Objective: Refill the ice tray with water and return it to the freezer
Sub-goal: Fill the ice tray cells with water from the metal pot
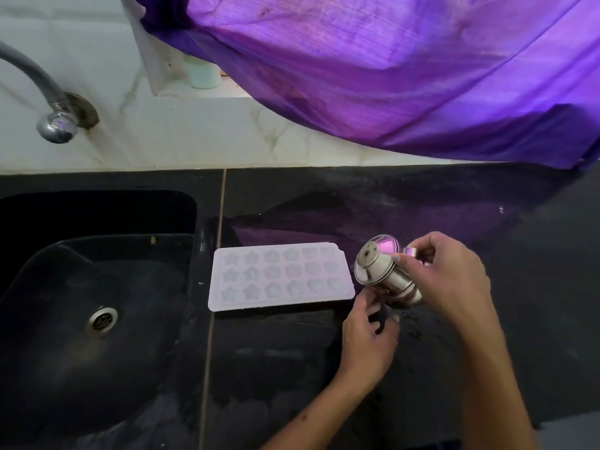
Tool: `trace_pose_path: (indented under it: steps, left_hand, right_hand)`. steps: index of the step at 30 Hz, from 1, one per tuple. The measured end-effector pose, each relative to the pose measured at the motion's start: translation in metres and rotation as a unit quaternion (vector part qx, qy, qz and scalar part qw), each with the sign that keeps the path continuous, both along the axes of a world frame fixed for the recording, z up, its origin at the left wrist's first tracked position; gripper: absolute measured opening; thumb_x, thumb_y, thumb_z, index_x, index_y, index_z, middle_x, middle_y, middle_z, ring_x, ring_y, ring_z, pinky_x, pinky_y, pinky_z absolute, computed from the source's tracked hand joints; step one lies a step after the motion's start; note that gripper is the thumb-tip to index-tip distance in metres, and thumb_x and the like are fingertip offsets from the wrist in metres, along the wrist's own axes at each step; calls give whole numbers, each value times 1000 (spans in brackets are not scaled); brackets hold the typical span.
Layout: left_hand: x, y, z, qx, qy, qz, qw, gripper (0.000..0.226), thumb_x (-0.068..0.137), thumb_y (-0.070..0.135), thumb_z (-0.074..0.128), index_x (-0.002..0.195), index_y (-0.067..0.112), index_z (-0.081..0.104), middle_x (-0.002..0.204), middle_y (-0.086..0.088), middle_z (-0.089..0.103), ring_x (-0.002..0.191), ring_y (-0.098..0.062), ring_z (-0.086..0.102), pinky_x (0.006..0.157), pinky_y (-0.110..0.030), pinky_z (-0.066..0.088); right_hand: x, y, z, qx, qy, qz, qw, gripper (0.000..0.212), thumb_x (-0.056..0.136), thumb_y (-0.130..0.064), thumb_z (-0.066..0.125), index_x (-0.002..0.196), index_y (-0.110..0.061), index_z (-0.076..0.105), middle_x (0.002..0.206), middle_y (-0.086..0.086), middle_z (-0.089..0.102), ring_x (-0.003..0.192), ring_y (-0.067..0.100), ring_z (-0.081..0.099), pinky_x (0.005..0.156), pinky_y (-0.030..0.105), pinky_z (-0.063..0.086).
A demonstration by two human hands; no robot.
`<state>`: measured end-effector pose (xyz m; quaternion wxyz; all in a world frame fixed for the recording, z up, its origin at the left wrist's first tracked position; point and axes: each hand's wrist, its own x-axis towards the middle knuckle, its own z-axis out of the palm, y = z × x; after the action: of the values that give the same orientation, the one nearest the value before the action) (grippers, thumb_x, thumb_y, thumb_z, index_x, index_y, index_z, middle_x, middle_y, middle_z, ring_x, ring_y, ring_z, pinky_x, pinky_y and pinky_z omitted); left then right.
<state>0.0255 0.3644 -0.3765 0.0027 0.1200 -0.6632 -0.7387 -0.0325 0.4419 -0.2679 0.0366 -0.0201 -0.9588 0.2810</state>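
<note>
A white ice tray (pixel 281 280) with star and heart shaped cells lies flat on the black counter, just right of the sink. My right hand (pixel 454 280) grips a steel bottle (pixel 384 276) at the tray's right end, tilted with its top toward the tray. My left hand (pixel 367 339) sits just below the bottle, fingers curled on a small dark object (pixel 383 317), possibly a cap. No water stream is visible. I cannot tell whether the cells hold water.
A black sink (pixel 97 287) with a metal drain (pixel 102 321) fills the left. A grey faucet (pixel 48 102) sticks out of the white tiled wall above it. Purple cloth (pixel 389 76) hangs over the counter's back right. A pale container (pixel 204 74) stands on the ledge.
</note>
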Motion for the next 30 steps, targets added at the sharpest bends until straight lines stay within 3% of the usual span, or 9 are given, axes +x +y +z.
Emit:
trace_pose_path:
  steps: [5, 22, 26, 30]
  left_hand:
    - [-1, 8, -4, 3, -18, 16, 1000, 47, 85, 8, 58, 129, 25, 50, 118, 11, 60, 112, -1, 54, 95, -24, 48]
    - [2, 10, -3, 19, -29, 28, 999, 47, 83, 10, 62, 113, 42, 46, 109, 25, 56, 109, 0, 56, 83, -12, 45]
    - [4, 5, -3, 13, -28, 15, 999, 47, 83, 12, 61, 116, 42, 46, 112, 25, 56, 110, 2, 54, 81, -11, 44]
    - [8, 0, -4, 1, -19, 1, 1000, 52, 83, 14, 62, 127, 36, 46, 120, 22, 55, 111, 4, 52, 81, -8, 44]
  right_hand:
    - [-5, 3, -3, 18, -7, 34, 999, 18, 81, -41, 70, 84, -28, 57, 74, -15, 58, 69, 4, 52, 58, 30, 37]
    - [-1, 0, -3, 26, -10, 48, 998, 16, 82, -39, 68, 84, -27, 57, 78, -10, 61, 76, 17, 57, 63, 33, 42]
    - [1, 1, -2, 15, -7, 38, 999, 17, 82, -39, 69, 81, -27, 56, 76, -12, 59, 76, 17, 57, 63, 33, 41]
    - [3, 3, 1, -13, -12, 24, 1000, 18, 80, -41, 70, 79, -28, 57, 76, -11, 61, 77, 17, 59, 70, 39, 50]
